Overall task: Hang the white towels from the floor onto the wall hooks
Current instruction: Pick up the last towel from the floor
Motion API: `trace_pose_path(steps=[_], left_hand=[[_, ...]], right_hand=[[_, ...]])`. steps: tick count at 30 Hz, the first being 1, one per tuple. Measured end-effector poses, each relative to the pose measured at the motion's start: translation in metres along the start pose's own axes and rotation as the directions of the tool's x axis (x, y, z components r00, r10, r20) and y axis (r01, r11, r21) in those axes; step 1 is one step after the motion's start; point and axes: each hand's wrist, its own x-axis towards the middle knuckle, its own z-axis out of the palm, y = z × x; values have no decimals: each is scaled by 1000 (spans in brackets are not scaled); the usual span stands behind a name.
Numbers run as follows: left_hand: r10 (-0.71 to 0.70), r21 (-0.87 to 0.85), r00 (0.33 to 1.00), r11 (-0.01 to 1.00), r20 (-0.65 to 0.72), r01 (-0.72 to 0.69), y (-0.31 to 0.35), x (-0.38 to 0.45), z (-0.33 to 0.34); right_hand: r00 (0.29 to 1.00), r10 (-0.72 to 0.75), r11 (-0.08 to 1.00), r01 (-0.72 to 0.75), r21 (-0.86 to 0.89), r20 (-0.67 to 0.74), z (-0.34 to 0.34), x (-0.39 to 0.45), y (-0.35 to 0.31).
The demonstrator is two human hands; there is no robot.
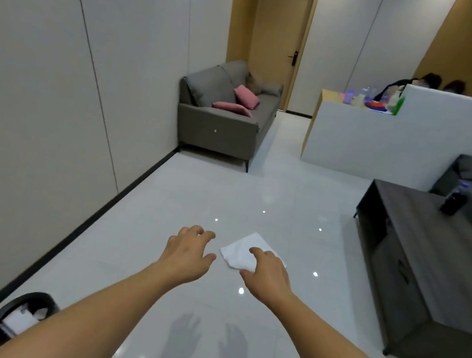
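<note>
Forearms: two, bare, entering from the bottom edge and reaching forward over the floor; their shadows fall on the tiles between them.

Waste bin [19, 320]: dark, round, lower left, beside the wall's black skirting; white paper inside, partly hidden by the left forearm.

Left hand [187, 250]: palm down, fingers loosely bent and spread, grasping nothing. It lies just left of the towel in the view; whether it touches the floor cannot be told.

Right hand [269, 273]: palm down, fingers loosely bent, overlapping the towel's near right portion. Whether the fingers touch or pinch the cloth cannot be told.

White towel [245, 250]: one, small, folded roughly square, lying flat on the floor between and just beyond the two hands. It sits as a diamond, one corner pointing away toward the sofa, the opposite corner toward the camera; no clear long axis can be made out.

Floor [256, 193]: glossy pale tiles with small light reflections.

Sofa [225, 112]: grey, far end against the left wall, bearing two pink cushions [239, 102].

Coffee table [432, 262]: dark wood, low, at right; a dark bottle [454, 199] with a blue cap stands on its far end.

Partition [382, 137]: white, low, behind the table, with mixed coloured items on its ledge.

Door [279, 35]: tan wood, far centre, closed.
</note>
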Motion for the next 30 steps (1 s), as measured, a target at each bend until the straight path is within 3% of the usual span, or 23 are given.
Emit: trace_pose_path(steps=[7, 16, 22, 27, 30], left_hand=[[45, -23, 995, 999, 84, -43, -31, 129, 19], [39, 12, 975, 999, 217, -43, -48, 311, 96], [-40, 7, 932, 999, 359, 40, -51, 452, 157], [-195, -108, 889, 959, 415, 261, -48, 537, 198], [-209, -118, 850, 947, 484, 300, -52, 569, 228]], right_hand=[[987, 143, 990, -144, 9, 66, 17, 99, 15], [949, 267, 961, -276, 32, 169, 57, 275, 90], [903, 297, 943, -329, 56, 310, 83, 428, 149], [840, 334, 923, -384, 33, 427, 102, 521, 183], [803, 356, 910, -414, 18, 478, 122, 563, 196]])
